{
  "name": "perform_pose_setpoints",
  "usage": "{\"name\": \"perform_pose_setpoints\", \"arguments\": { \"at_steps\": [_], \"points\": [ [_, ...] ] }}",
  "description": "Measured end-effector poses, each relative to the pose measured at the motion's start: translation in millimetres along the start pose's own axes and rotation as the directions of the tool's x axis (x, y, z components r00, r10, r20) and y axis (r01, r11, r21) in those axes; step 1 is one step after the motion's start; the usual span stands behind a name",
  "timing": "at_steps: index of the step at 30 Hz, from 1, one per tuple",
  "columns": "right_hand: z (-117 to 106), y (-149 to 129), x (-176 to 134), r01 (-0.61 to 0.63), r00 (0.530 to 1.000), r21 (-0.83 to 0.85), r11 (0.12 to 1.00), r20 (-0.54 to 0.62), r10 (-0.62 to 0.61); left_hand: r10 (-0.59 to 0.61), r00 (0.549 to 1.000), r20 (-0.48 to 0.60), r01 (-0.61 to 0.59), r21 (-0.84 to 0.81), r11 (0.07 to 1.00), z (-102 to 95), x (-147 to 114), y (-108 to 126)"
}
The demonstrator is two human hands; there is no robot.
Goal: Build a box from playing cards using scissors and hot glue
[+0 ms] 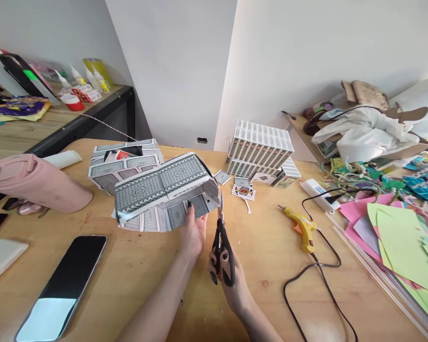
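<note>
My left hand (195,232) grips a box-like structure made of playing cards (164,187) from below, its thumb pressed on the near side and the other fingers mostly hidden. The structure is held tilted above the table, grey patterned card backs facing out. In my right hand (231,275) is a pair of black-handled scissors (221,242), fingers through the loops. The blades point up and sit at the structure's right end; whether they touch a card I cannot tell. Behind stands a second card structure (124,164) with an opening in its top.
Stacked card packs (258,147) stand at the back, with loose playing cards (243,191) before them. A yellow glue gun (303,228) and its cord lie right, near a power strip (319,194) and coloured paper (403,237). Left are a phone (64,285) and a pink pouch (39,185).
</note>
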State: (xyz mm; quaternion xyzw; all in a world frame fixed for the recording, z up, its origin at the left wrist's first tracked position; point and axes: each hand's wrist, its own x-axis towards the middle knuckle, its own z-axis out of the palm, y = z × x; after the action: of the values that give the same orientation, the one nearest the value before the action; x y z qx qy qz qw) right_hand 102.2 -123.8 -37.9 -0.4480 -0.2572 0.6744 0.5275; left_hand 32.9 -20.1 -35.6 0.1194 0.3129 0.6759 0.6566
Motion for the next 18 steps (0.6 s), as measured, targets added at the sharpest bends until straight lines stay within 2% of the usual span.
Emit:
{"name": "perform_pose_setpoints", "arguments": {
  "at_steps": [6,9,12,18],
  "points": [
    [0.3,-0.3,2.8,-0.012,1.0,0.033,0.999,-0.028,0.013,0.041,0.999,-0.016,-0.041,0.012,0.999,-1.8,-3.4,-3.6],
    [1.2,3.9,2.8,-0.02,0.999,0.047,0.999,-0.03,0.021,0.017,1.0,0.005,-0.017,-0.008,1.0,-2.2,-4.3,-2.2],
    [2.5,11.2,3.5,0.023,0.999,0.061,0.998,-0.024,-0.021,-0.033,0.999,0.001,0.033,-0.082,0.996,-0.2,-6.6,0.5],
    [-0.7,18.6,6.2,0.103,0.99,0.109,0.989,0.08,-0.112,-0.089,0.995,-0.041,0.079,-0.202,0.976,0.7,-8.0,2.9]
  ]
}}
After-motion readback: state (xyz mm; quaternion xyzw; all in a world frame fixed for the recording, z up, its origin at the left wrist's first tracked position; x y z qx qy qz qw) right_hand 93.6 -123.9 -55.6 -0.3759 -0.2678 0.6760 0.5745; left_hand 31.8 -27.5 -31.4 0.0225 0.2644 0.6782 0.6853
